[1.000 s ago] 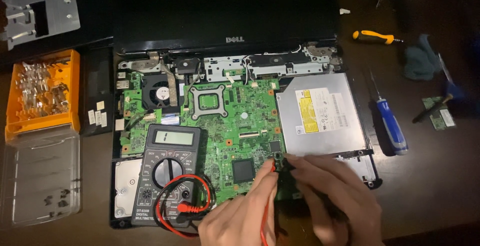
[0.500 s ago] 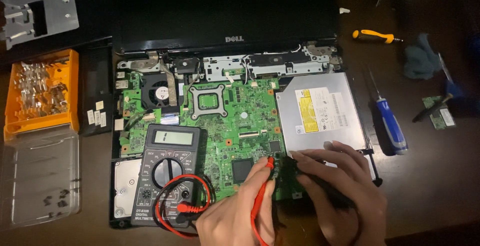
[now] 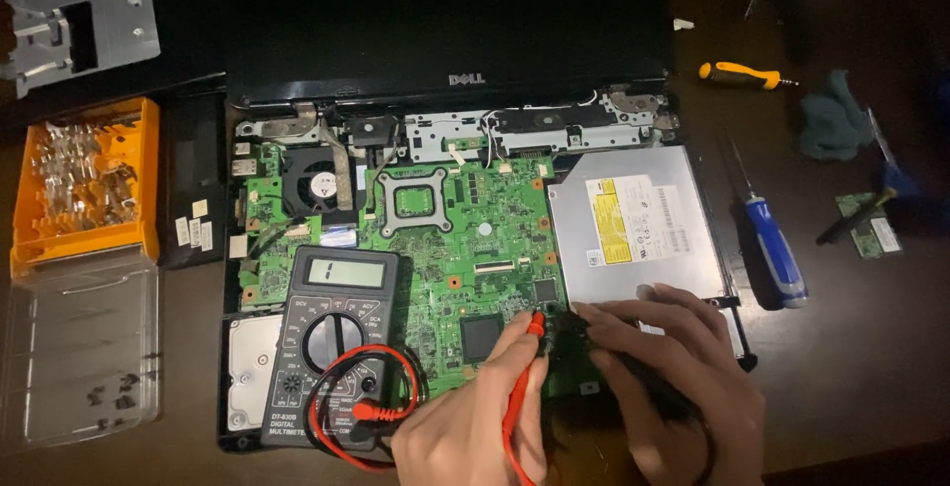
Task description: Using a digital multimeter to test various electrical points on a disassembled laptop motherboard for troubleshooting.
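Note:
An opened laptop lies on the table with its green motherboard point(image 3: 465, 239) bare. My left hand point(image 3: 475, 422) holds a red multimeter probe point(image 3: 524, 367) whose tip touches the board near its lower right edge. My right hand point(image 3: 678, 377) grips a black probe point(image 3: 572, 326) pressed to the board right beside the red tip. A dark grey multimeter point(image 3: 332, 342) rests on the laptop's lower left, its red and black leads coiled over its lower half. A silver optical drive point(image 3: 638, 224) sits just above my right hand.
An orange bit case point(image 3: 84, 179) with a clear lid point(image 3: 79, 347) lies at the left. A blue-handled screwdriver point(image 3: 772, 248), an orange-handled screwdriver point(image 3: 742, 74), a grey cloth point(image 3: 831, 115) and a small green circuit card point(image 3: 871, 229) lie at the right. The dark laptop screen point(image 3: 445, 16) lies flat at the back.
Both hands have shifted slightly up the board; the red probe tip now rests a little higher, beside the black one. The multimeter has not moved.

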